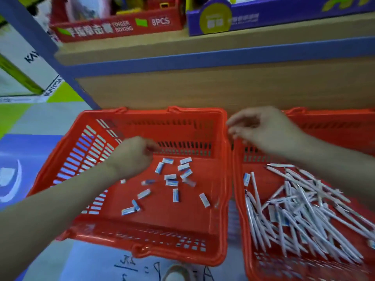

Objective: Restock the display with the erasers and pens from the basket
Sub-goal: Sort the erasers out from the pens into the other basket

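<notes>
Left hand: fingers curled in toward the palm, knuckles up, tips pointing to the far wall of the left basket. Motion blur at the fingertips; cannot tell whether they pinch anything. The forearm enters from the lower left and crosses the basket's left rim, so the hand hangs above the basket floor.

Erasers: small white-and-blue blocks scattered loose on the basket floor, just right of and nearer than the left hand. The closest lie just below its fingertips. None is seen touching the hand.

Right hand: fingers loosely bent and slightly apart, pointing left, holding nothing that shows; tips blurred. It is raised above the adjoining rims of the two baskets, higher than the left hand. Its forearm comes in from the right, over the right basket.

Pens: a tangled heap of white pens on the right basket's floor, below and nearer than the right hand, well apart from it. One stray eraser lies at the heap's left edge.

Beyond both hands: wooden shelf carrying a red box and a purple box.
</notes>
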`<state>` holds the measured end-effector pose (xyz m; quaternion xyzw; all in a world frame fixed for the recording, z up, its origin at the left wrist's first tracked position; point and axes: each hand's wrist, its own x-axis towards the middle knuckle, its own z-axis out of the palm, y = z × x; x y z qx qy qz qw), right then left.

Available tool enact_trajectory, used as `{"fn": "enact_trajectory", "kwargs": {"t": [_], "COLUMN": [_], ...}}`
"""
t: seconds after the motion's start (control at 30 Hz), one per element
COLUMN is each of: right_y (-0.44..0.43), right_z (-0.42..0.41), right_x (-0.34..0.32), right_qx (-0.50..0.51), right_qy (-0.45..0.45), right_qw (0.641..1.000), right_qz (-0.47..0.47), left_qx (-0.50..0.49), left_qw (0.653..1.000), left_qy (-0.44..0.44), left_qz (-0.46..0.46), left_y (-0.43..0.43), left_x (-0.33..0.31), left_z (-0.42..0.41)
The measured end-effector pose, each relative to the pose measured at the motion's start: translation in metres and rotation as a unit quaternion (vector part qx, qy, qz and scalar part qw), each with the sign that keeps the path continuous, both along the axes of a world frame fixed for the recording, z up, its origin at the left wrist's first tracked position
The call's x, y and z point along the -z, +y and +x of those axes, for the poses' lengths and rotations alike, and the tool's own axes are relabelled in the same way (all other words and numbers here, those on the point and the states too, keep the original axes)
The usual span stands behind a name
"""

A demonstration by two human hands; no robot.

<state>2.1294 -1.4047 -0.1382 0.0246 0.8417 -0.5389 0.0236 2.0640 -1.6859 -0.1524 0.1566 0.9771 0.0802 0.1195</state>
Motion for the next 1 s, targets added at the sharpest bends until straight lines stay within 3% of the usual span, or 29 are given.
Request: {"fn": "enact_trajectory", "kwargs": {"t": [0.13, 0.2, 0.27, 0.37, 0.47, 0.57, 0.7, 0.77, 0.83, 1.0], "right_y": [0.063, 0.086, 0.106, 0.122, 0.120, 0.112, 0.121, 0.135, 0.151, 0.179], "right_z": [0.025, 0.040, 0.054, 0.073, 0.085, 0.097, 0.110, 0.108, 0.107, 0.113], "right_x": [-0.010, 0.008, 0.038, 0.087, 0.121, 0.152, 0.169, 0.172, 0.174, 0.184], "right_qx": [0.098, 0.109, 0.097, 0.031, -0.100, -0.215, -0.220, -0.195, -0.165, 0.023], "right_qy": [-0.039, -0.083, -0.116, -0.159, -0.199, -0.178, -0.177, -0.198, -0.218, -0.245], "right_qw": [0.993, 0.990, 0.985, 0.957, 0.922, 0.896, 0.823, 0.811, 0.816, 0.878], "right_qz": [-0.049, -0.014, 0.081, 0.242, 0.318, 0.344, 0.493, 0.515, 0.509, 0.410], "left_qx": [0.123, 0.184, 0.250, 0.338, 0.385, 0.384, 0.332, 0.288, 0.247, 0.142], "left_qw": [0.986, 0.973, 0.960, 0.940, 0.917, 0.894, 0.863, 0.870, 0.899, 0.966], "left_qy": [0.045, 0.032, 0.015, -0.018, -0.045, -0.096, -0.248, -0.285, -0.267, -0.211], "left_qz": [0.104, 0.135, 0.127, 0.035, -0.097, -0.210, -0.287, -0.281, -0.243, -0.046], "left_y": [0.076, 0.120, 0.165, 0.218, 0.247, 0.262, 0.272, 0.273, 0.274, 0.276], "left_x": [-0.054, -0.069, -0.073, -0.044, 0.001, 0.041, 0.100, 0.120, 0.130, 0.156], "left_z": [0.014, 0.019, 0.030, 0.045, 0.060, 0.080, 0.106, 0.123, 0.135, 0.130]}}
